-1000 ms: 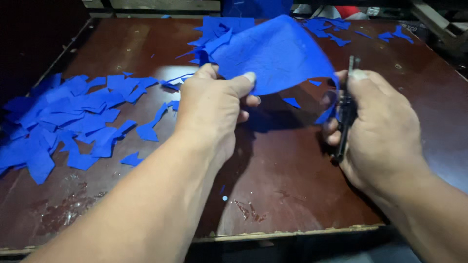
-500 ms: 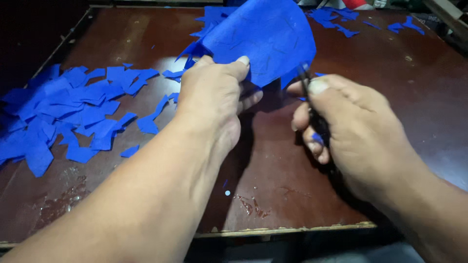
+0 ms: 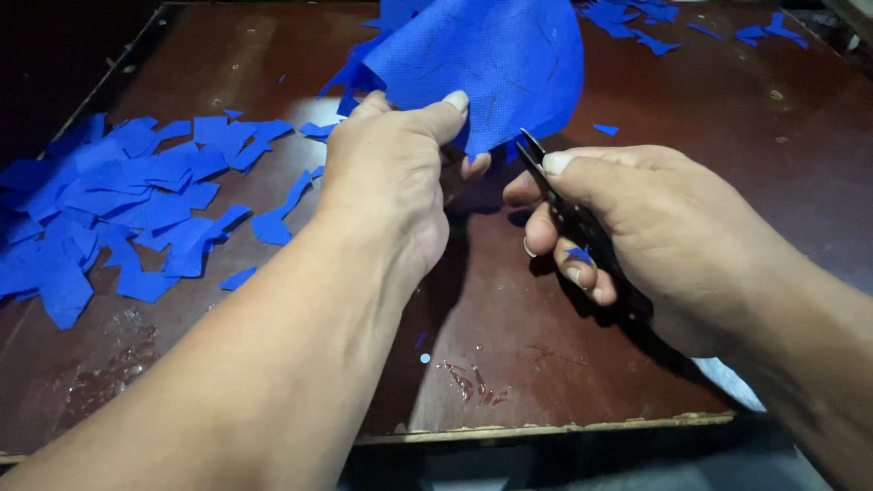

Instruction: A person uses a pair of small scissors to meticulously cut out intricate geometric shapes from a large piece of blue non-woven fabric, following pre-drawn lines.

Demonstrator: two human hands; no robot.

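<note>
My left hand pinches the lower edge of a large blue fabric sheet and holds it up above a dark brown table. My right hand grips a pair of black scissors. The blade tips point up and left and touch the sheet's lower edge, just right of my left thumb. A small blue scrap clings to my right fingers.
A heap of cut blue fabric pieces covers the table's left side. More blue scraps lie at the far right. The table's worn front edge runs below my arms, with scuffed patches near it.
The sheet has turned more upright in my left hand. My right hand has swung the scissors left, from beside the sheet to its lower edge.
</note>
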